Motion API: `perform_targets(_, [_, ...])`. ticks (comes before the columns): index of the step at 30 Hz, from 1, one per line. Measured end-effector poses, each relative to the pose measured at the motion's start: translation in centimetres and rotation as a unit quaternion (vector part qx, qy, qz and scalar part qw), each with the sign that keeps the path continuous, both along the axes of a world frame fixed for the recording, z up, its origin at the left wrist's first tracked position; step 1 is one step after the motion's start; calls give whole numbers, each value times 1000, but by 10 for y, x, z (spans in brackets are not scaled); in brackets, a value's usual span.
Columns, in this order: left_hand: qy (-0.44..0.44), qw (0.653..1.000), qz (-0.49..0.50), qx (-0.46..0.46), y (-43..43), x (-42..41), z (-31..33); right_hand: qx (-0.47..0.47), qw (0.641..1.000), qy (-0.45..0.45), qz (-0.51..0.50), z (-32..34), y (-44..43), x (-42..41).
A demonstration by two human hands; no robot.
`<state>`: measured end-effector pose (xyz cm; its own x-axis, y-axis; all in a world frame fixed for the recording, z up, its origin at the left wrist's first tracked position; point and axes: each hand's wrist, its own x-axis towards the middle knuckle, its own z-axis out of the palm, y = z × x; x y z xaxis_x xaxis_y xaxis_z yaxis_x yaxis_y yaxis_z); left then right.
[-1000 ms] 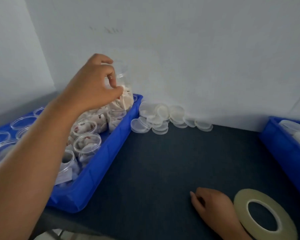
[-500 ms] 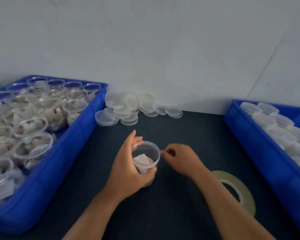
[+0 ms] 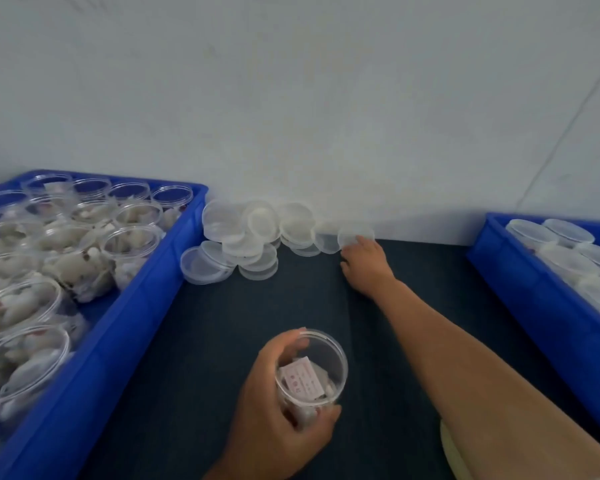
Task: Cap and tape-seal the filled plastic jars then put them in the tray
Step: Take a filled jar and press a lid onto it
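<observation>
The fingers (image 3: 293,341) of the left hand (image 3: 278,403) are curled round 1 clear plastic jar (image 3: 312,368), thumb on the near side and the other fingers over the far rim, so the jar is firmly grasped. It is upright, uncapped, and sits near the front edge of the dark surface (image 3: 222,341), about midway between the 2 side edges. Inside it I can see a white paper slip (image 3: 300,377) with red print and some pale pieces beneath.

The right hand (image 3: 364,268) is stretched out to the back edge of the surface, its fingertips touching the near rim of 1 clear lid (image 3: 355,235) that leans by the wall (image 3: 326,98). Whether those fingers have a hold on the lid or only rest against it, I cannot tell.

Just to the left of that lid, along the same back edge, a loose pile of lids (image 3: 243,237) lies overlapping, some flat, some tilted.

At the left edge of the surface stands a blue tray (image 3: 84,358) packed with open jars (image 3: 129,244) holding white contents. At the right edge a second blue tray (image 3: 534,299) carries capped jars (image 3: 568,233). Under the right forearm, at the front right corner, a pale sliver of the tape roll (image 3: 447,452) shows.
</observation>
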<state>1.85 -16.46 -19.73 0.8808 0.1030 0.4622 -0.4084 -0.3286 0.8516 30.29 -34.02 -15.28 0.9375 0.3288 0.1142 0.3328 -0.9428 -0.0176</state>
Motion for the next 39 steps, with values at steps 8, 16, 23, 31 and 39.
perform_targets(8, [38, 998, -43, -19, -5, -14, 13, 516, 853, -43, -67, 41, -18, -121])
perform_targets(16, [-15, 999, 2, 45, -12, -40, 66, 817, 536, 212, -15, 92, -53, -290])
perform_targets(23, [-26, 946, -24, 323, -14, -46, 145, 795, 528, 288, 81, 89, -33, -336])
perform_targets(31, [107, 926, -37, 360, 8, -43, 126, 526, 818, 229, 32, 13, -20, -333])
perform_targets(39, [159, 840, -63, 515, -10, -25, 123, 570, 818, 77, 21, -25, 11, -331])
